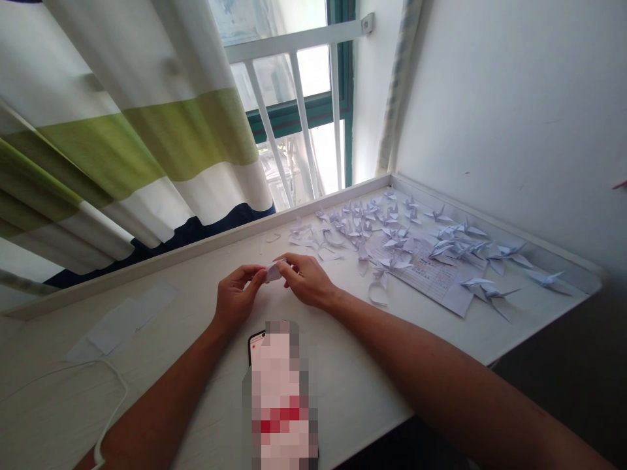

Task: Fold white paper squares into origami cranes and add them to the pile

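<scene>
Between my two hands is a small piece of folded white paper (274, 271), pinched by the fingertips of both. My left hand (236, 295) holds it from the left, and my right hand (304, 279) grips it from the right. Much of the paper is hidden by my fingers. To the right, several white origami cranes (394, 239) lie scattered on the white desk (343, 365). Some rest on a printed paper form (431, 279). Loose paper strips and curls (329, 253) lie closest to my right hand.
A phone (257, 342), mostly covered by a pixelated block, lies below my hands. Blank white paper strips (120, 326) and a white cable (110, 385) lie at the left. A raised rim (494, 228) edges the desk's back, beside a wall, a striped curtain and a barred window.
</scene>
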Demonstrator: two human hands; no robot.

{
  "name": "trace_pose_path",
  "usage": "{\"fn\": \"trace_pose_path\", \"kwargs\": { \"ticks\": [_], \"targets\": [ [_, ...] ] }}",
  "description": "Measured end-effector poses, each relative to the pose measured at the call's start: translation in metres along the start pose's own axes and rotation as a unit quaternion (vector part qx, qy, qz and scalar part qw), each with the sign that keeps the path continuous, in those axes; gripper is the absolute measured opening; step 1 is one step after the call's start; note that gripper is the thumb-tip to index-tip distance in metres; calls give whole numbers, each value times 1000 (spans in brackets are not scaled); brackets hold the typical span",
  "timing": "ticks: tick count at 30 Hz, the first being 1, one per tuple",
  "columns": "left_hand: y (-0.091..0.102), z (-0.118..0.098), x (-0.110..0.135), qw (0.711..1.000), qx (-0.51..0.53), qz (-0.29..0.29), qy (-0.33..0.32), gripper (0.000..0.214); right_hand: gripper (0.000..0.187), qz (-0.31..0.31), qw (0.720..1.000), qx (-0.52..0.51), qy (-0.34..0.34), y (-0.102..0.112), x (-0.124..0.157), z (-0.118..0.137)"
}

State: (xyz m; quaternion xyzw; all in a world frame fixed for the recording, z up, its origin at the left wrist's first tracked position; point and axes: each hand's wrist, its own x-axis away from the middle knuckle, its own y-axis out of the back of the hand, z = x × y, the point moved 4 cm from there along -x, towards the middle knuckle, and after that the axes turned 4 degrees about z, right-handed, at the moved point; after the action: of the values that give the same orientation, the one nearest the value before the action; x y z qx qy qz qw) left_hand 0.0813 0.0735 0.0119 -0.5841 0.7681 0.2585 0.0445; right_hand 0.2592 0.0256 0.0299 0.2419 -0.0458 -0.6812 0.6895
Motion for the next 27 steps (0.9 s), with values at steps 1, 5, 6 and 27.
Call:
{"fn": "trace_pose_path", "kwargs": {
  "ticks": [1,5,6,27],
  "targets": [
    [0,-1,0,1000,6,-3,4,30,30,0,1000,-3,-1,0,0,0],
    [-1,-4,-1,1000,23,-16,8,31,18,9,1000,16,11,-3,-1,0],
    [-1,-4,-1,999,26,-18,8,32,15,11,1000,23,15,-4,-1,0],
    [-5,1,0,998,9,63,-1,35,11,11,999,-40,19,-7,-3,-7]
  ]
}}
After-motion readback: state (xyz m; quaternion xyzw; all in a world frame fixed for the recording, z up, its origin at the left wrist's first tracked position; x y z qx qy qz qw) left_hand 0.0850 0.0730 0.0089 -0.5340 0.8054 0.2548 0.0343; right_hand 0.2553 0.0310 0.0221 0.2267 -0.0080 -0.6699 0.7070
